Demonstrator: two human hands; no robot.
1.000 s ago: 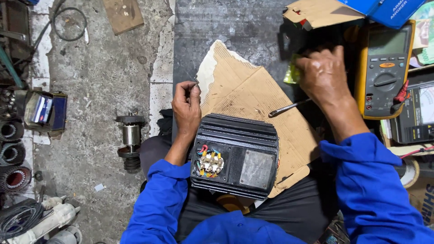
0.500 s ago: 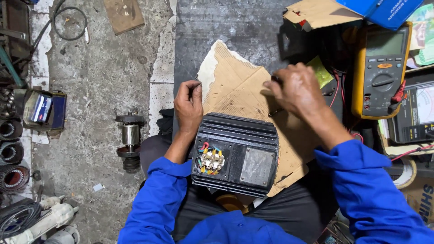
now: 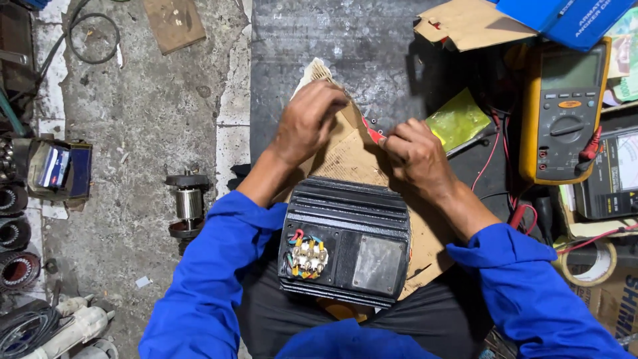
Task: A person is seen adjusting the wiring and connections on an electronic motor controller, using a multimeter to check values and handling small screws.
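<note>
My left hand [image 3: 307, 123] and right hand [image 3: 415, 156] both pinch the cardboard [image 3: 352, 156] just beyond the black motor [image 3: 345, 242] on my lap, with a yellow multimeter [image 3: 565, 110] off to my right.

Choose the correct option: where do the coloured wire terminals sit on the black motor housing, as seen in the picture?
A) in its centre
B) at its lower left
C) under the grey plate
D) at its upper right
B: the coloured terminals sit at the lower left of the black motor housing, beside the grey plate.
</note>
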